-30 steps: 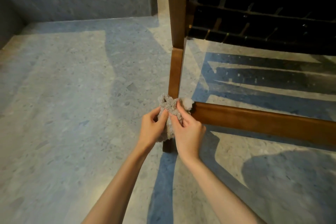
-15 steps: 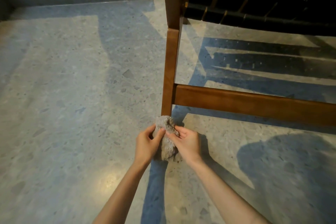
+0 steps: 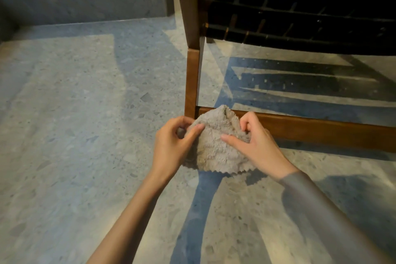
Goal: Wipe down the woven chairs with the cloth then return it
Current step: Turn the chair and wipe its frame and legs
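Before the chair leg [image 3: 191, 83], the left hand [image 3: 171, 147] and right hand [image 3: 260, 146] each pinch the cloth [image 3: 214, 150] (grey, fluffy).

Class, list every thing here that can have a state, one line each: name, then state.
chair: stands upright on the floor.
cloth: spread out, held up in front of the chair's lower corner.
left hand: pinches the cloth's left edge.
right hand: grips the cloth's right side, thumb on its front.
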`<state>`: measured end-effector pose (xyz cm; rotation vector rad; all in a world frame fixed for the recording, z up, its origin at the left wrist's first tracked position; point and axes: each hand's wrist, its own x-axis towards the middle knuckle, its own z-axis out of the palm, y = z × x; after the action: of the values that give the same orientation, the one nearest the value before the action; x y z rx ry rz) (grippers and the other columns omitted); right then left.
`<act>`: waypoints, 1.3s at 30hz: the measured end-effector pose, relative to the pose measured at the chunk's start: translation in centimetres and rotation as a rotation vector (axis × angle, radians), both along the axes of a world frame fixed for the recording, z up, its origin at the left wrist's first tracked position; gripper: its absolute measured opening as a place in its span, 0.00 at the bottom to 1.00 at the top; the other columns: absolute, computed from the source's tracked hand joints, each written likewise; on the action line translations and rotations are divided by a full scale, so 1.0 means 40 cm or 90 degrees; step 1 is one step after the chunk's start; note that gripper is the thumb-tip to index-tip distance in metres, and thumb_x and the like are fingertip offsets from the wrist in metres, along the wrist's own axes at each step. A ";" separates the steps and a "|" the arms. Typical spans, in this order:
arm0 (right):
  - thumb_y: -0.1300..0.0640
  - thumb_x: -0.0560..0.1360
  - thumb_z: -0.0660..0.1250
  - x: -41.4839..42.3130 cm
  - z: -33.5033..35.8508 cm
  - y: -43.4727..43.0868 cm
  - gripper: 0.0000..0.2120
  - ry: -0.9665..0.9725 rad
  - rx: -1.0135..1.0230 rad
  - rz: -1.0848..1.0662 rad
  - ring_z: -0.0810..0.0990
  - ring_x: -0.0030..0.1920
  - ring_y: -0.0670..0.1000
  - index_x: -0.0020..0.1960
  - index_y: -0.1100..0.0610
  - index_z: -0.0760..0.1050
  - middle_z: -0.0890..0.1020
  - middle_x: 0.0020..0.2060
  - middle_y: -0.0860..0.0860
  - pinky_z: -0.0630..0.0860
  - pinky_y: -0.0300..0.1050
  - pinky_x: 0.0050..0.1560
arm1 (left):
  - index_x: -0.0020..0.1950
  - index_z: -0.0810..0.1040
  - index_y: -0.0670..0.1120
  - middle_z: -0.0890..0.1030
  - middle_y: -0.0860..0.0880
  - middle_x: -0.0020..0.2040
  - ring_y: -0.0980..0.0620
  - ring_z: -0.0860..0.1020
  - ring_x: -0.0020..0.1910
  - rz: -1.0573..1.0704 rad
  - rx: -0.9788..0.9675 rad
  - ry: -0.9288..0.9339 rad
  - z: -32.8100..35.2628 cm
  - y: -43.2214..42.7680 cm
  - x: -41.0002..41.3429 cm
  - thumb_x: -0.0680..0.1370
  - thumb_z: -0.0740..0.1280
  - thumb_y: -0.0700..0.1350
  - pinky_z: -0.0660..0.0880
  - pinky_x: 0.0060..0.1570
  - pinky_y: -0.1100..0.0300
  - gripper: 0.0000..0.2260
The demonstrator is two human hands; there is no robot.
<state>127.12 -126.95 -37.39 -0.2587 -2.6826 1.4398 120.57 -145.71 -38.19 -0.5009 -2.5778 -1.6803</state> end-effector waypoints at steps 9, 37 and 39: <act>0.61 0.77 0.66 0.030 0.067 0.062 0.07 0.035 -0.242 0.035 0.76 0.40 0.37 0.48 0.52 0.69 0.79 0.37 0.41 0.71 0.34 0.45 | 0.50 0.77 0.51 0.79 0.49 0.43 0.56 0.78 0.43 -0.070 0.140 -0.206 0.045 0.077 0.032 0.79 0.63 0.51 0.77 0.45 0.57 0.06; 0.64 0.72 0.68 0.042 -0.018 0.202 0.08 0.066 0.408 0.022 0.75 0.53 0.52 0.45 0.52 0.73 0.78 0.48 0.48 0.70 0.45 0.54 | 0.67 0.74 0.46 0.73 0.41 0.65 0.43 0.73 0.56 -0.226 -0.482 0.372 -0.026 0.100 -0.088 0.69 0.70 0.29 0.74 0.51 0.53 0.28; 0.62 0.73 0.69 0.041 -0.033 0.198 0.08 0.046 0.406 0.029 0.72 0.59 0.49 0.44 0.50 0.73 0.76 0.54 0.46 0.67 0.43 0.59 | 0.70 0.71 0.46 0.67 0.41 0.71 0.42 0.71 0.61 -0.253 -0.522 0.342 -0.047 0.091 -0.080 0.71 0.71 0.36 0.75 0.55 0.51 0.28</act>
<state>128.78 -119.02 -38.73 -0.0897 -2.9181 0.5220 117.36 -142.07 -40.09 -1.3297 -2.7015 -0.3118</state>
